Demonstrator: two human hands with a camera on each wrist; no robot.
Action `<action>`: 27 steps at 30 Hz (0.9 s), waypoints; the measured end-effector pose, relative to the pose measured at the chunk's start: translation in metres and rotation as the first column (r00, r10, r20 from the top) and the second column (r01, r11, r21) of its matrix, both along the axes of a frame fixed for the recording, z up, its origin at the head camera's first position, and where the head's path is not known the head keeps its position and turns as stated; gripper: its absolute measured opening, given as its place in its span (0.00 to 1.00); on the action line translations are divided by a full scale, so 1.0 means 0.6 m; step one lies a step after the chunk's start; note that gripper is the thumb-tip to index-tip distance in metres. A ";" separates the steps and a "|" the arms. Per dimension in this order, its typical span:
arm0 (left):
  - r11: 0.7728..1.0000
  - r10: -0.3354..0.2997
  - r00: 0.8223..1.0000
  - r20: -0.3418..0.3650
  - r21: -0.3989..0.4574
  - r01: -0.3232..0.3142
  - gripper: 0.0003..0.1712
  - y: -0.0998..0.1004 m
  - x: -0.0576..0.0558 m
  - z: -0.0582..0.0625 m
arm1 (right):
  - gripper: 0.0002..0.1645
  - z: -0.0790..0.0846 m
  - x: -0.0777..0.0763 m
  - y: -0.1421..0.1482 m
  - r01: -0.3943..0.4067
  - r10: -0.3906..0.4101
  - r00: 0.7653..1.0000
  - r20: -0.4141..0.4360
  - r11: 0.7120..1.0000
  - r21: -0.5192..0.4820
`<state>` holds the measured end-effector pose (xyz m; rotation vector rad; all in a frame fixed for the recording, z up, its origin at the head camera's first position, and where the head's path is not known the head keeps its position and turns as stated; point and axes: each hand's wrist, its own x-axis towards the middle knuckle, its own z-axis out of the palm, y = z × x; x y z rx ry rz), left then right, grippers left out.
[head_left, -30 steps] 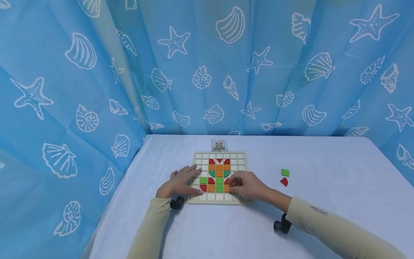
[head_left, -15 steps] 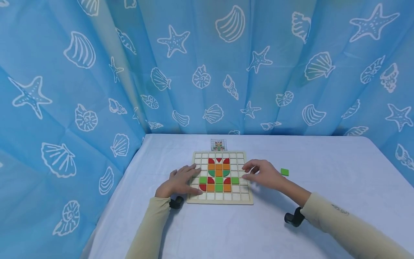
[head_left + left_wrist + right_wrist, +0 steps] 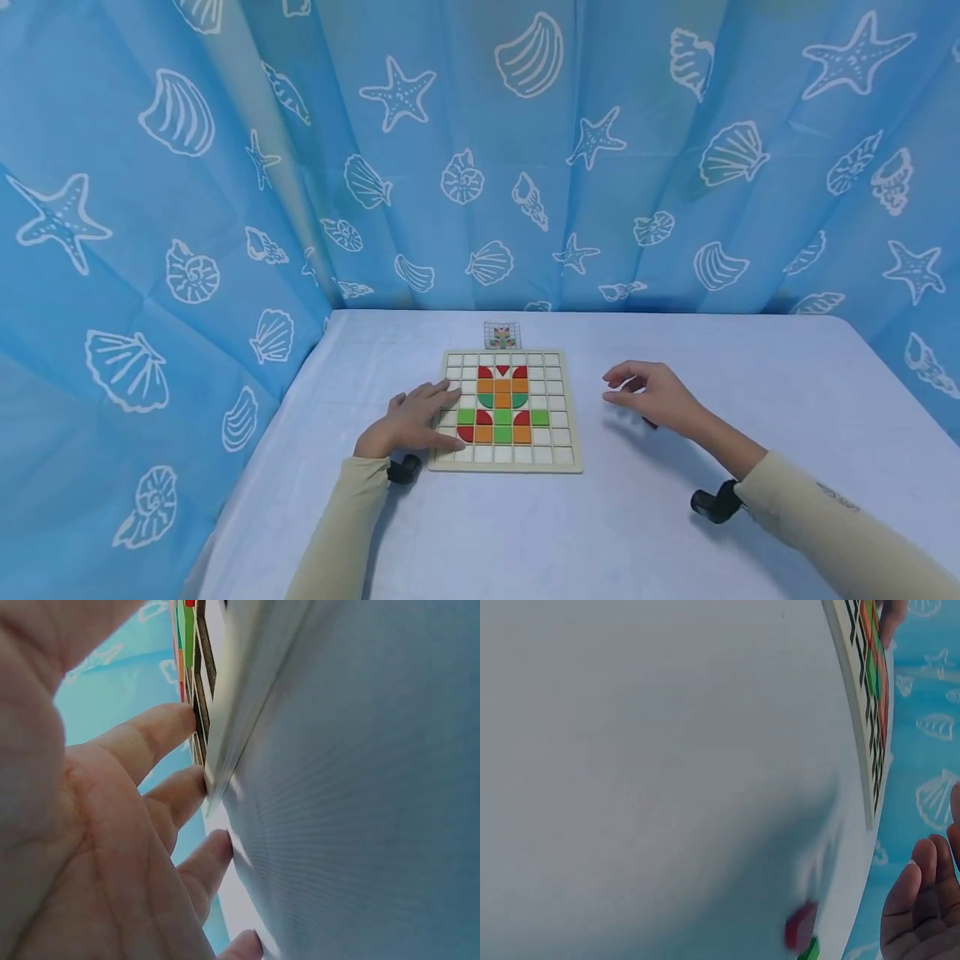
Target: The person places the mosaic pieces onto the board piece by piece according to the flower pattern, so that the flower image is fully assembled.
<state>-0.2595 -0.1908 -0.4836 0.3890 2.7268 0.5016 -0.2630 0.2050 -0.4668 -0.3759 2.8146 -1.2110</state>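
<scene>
A pale square grid board [image 3: 506, 468] lies on the table, with red, orange and green tiles in its middle cells. My left hand [image 3: 408, 421] rests with spread fingers on its left side. In the left wrist view, the fingertips [image 3: 191, 784] touch the board's edge and the cloth beyond. To the right of the board, my right hand [image 3: 656, 398] hovers over the table, fingers loosely bent and nothing between them. Below it lies a red quarter-round tile [image 3: 801, 926], mostly covered in the head view, beside a green tile [image 3: 810, 949] that the hand hides there.
Behind the board lies a small card [image 3: 502, 336] printed with a gridded coloured pattern. A white cloth [image 3: 600, 533] covers the table. A blue curtain [image 3: 450, 167] with white shells and starfish hangs along the back and left. Black wrist cameras [image 3: 716, 502] stick out below both wrists.
My right hand has left the board and moved right, over the loose tiles. A light green tile shows in the board's right part, where the hand was. My left hand stays in place.
</scene>
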 end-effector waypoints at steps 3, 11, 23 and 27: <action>1.000 0.002 1.000 0.001 0.001 -0.002 0.55 0.001 -0.001 -0.001 | 0.19 -0.001 0.001 0.020 0.022 -0.022 1.000 0.011 1.000 -0.002; 1.000 0.007 1.000 0.004 0.008 -0.007 0.55 0.002 0.000 -0.001 | 0.21 -0.009 0.004 0.068 0.032 -0.033 0.997 0.076 0.999 0.020; 1.000 0.006 1.000 0.003 -0.011 -0.006 0.55 0.002 0.000 0.001 | 0.24 -0.041 0.007 0.107 -0.058 0.049 0.985 0.166 0.997 0.047; 1.000 0.003 1.000 0.003 -0.002 -0.003 0.55 0.001 0.001 -0.001 | 0.23 -0.048 0.010 0.102 -0.066 0.053 0.991 0.121 0.992 0.109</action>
